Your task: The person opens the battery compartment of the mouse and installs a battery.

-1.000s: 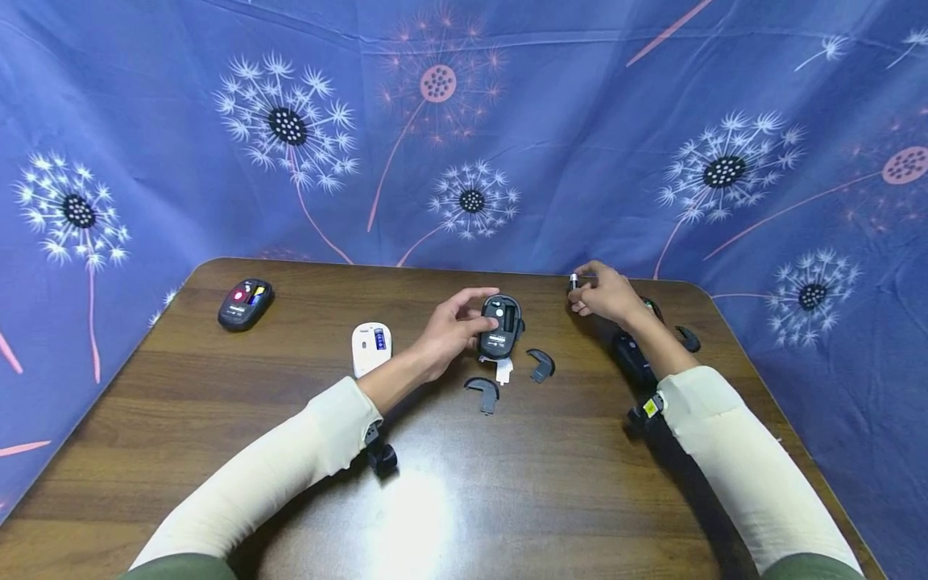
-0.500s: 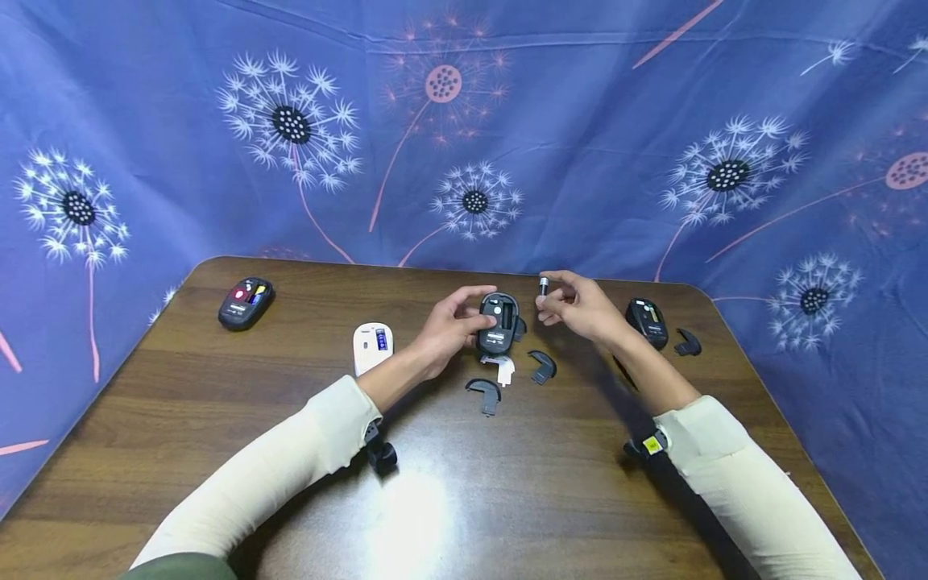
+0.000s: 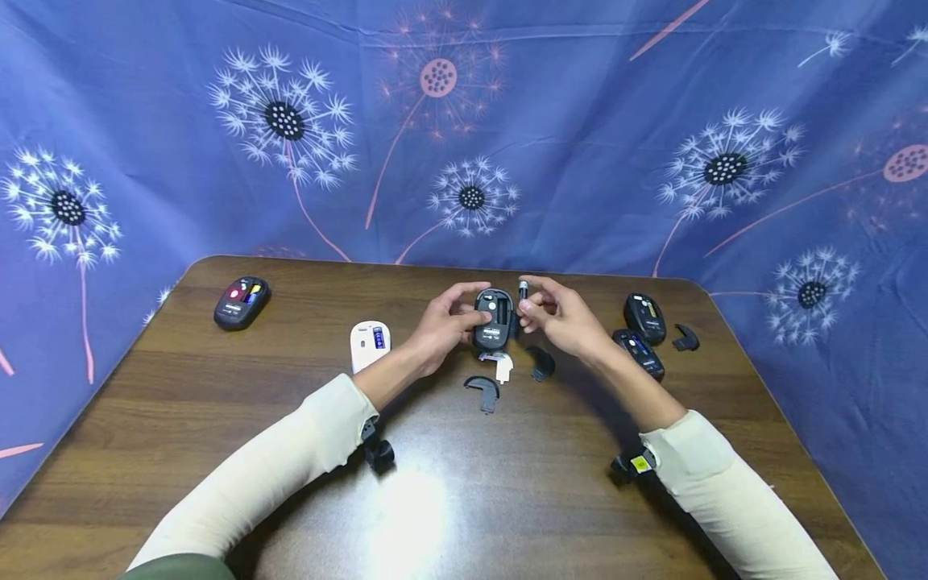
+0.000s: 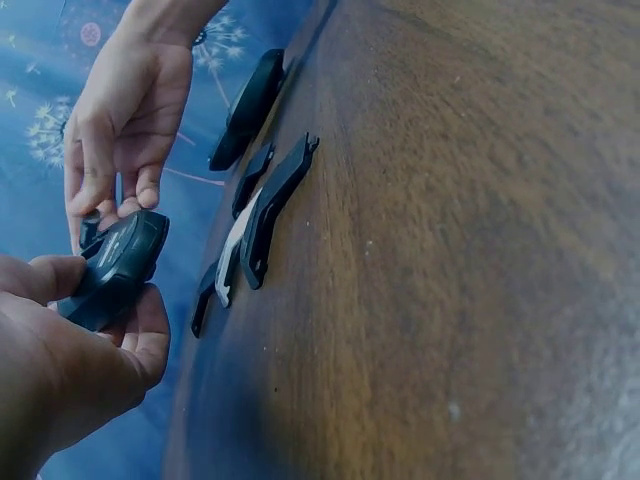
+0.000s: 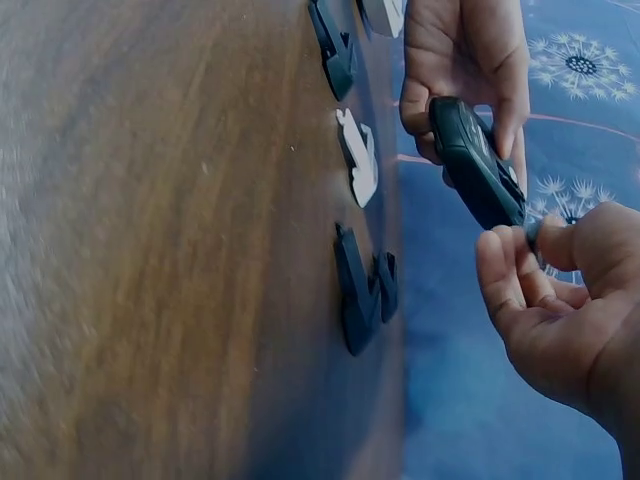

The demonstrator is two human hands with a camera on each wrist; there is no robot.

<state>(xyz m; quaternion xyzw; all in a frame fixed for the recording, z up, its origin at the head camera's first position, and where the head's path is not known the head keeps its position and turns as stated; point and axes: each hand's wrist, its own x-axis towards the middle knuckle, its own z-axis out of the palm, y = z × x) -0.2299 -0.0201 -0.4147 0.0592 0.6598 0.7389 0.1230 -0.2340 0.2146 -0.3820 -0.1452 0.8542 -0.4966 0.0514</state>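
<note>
In the head view my left hand (image 3: 440,330) grips a black computer mouse (image 3: 495,329), its underside and long battery slot facing me. In the left wrist view this mouse (image 4: 118,270) is raised off the table, tilted. My right hand (image 3: 565,320) pinches a small dark battery with a silvery end (image 3: 524,288) upright, just right of the mouse. The right wrist view shows these fingers close against the mouse (image 5: 470,165), mostly hiding the battery. Below the mouse lie a white battery cover (image 3: 503,368), a black cover (image 3: 484,393) and another black cover (image 3: 540,364).
A white mouse (image 3: 370,345) lies left of my left hand, partly behind the forearm. One black mouse (image 3: 242,304) lies at the far left. At the right are two black mice, one behind (image 3: 644,317) and one nearer (image 3: 638,353), beside a loose cover (image 3: 685,337).
My right hand has moved left with the battery, from the table's back right up to the mouse. My left hand still holds the mouse in nearly the same place.
</note>
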